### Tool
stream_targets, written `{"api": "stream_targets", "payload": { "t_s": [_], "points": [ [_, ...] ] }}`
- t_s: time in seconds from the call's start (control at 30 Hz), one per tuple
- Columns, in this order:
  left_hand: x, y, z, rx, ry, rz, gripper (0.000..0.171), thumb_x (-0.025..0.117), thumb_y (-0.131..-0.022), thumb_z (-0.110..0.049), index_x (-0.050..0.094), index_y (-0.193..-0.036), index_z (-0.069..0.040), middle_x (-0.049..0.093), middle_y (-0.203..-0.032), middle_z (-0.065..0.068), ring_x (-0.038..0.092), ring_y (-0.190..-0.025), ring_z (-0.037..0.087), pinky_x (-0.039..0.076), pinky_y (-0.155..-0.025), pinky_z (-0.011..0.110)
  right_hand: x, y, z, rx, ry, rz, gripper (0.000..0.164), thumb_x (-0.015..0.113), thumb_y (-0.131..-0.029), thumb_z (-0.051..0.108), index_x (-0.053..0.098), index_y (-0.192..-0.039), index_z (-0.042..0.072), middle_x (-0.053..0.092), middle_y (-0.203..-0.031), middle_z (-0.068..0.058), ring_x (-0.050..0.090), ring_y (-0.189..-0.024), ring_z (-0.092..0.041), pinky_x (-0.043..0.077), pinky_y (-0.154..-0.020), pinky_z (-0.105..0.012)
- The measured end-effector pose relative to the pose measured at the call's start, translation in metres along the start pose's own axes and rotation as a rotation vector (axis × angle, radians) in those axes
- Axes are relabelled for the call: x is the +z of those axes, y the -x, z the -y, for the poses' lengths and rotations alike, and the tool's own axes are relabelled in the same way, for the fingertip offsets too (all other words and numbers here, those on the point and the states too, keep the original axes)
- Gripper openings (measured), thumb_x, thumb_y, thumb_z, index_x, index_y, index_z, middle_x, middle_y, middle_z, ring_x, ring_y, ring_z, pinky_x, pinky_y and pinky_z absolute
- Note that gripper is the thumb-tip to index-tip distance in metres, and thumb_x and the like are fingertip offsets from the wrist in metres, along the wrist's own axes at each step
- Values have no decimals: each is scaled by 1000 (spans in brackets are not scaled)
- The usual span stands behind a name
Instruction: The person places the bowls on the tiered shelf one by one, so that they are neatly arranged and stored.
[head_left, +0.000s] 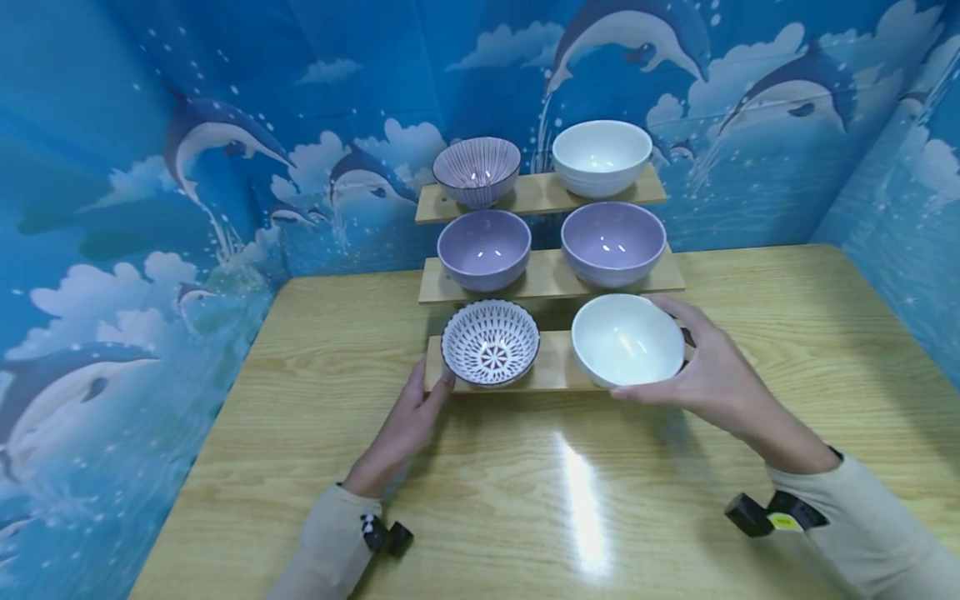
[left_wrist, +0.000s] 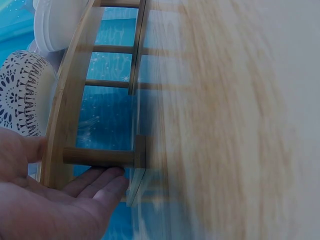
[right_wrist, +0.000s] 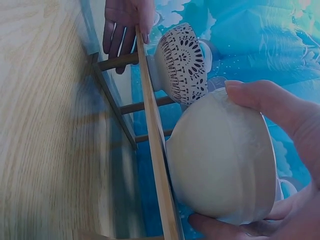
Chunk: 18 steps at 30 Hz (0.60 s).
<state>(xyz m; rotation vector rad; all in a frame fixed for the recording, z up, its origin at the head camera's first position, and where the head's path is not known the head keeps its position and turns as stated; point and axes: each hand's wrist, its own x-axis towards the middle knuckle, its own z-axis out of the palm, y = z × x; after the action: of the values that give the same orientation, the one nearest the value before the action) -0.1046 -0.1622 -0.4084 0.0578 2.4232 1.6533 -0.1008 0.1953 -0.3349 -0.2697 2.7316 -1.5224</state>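
My right hand (head_left: 712, 375) grips a white bowl (head_left: 628, 342) from its right side, thumb near the front of the rim and fingers round the back. This bowl stands at the right of the lowest board of a tiered wooden rack (head_left: 557, 367); in the right wrist view its base is right at the board (right_wrist: 156, 165). The left hand (head_left: 408, 417) holds that board's left end, thumb above and fingers beneath, as the left wrist view shows. Close to the left thumb sits a black-and-white patterned bowl (head_left: 491, 343).
Two purple bowls, left (head_left: 484, 250) and right (head_left: 613, 244), stand on the middle board. On the top board are a striped bowl (head_left: 477, 171) and another white bowl (head_left: 602, 158). A dolphin-printed backdrop (head_left: 360, 100) encloses the wooden table (head_left: 510, 483).
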Motion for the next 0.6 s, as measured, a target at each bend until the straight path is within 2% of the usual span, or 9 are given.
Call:
{"api": "stream_targets", "payload": {
  "t_s": [0.6],
  "points": [
    [-1,0,2,-15,16,5,63,43,-109,-35,14,-163,-16,18,-167,11,15,-153,32,16,-122,54,6,-3,4,14,27,7,118,100,-62,33,33,-155,3,43,-148,-23,53,-123,-44,51,-95,-58]
  ]
}}
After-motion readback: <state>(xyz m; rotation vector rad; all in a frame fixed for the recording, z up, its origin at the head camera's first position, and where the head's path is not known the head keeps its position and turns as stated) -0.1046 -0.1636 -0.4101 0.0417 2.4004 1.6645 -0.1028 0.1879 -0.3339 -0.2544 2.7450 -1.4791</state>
